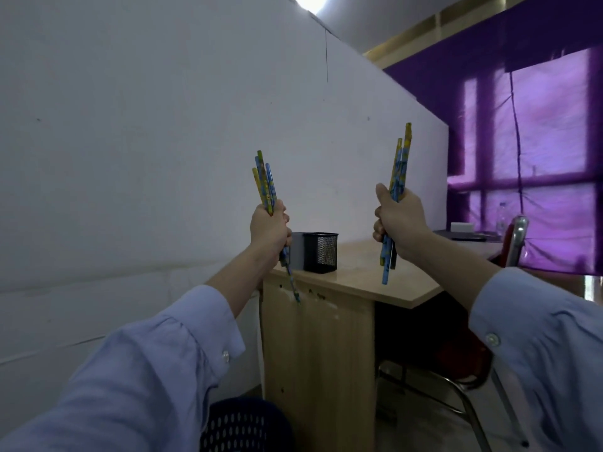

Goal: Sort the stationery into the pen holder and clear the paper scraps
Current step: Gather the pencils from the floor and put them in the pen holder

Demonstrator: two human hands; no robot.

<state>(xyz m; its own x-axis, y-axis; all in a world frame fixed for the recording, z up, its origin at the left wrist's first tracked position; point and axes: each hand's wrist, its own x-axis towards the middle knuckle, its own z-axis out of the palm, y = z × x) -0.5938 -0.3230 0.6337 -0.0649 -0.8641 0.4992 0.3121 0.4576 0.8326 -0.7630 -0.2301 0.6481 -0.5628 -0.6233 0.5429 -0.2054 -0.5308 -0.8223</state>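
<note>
Both fists are clenched tight, each around its own bundle of pencils! The left hand, just left of centre frame, squeezes the left bundle, blue and yellow patterned shafts fanning up above the knuckles and one tip poking down below the wrist. The right hand, right of centre, is wrapped around the right bundle, which stands taller and nearly upright, its lower ends sticking out beneath the fist. The prints on the pencils are too small to read, and no lettering can be made out.

Between the two hands and lower, there's the black mesh pen holder, upright near the corner of the wooden desk, close beside the left fist in the frame. A grey box sits touching its left side. Light blue sleeves run in from both lower corners. White wall fills the left; purple curtain glows at upper right, a red chair below it.
</note>
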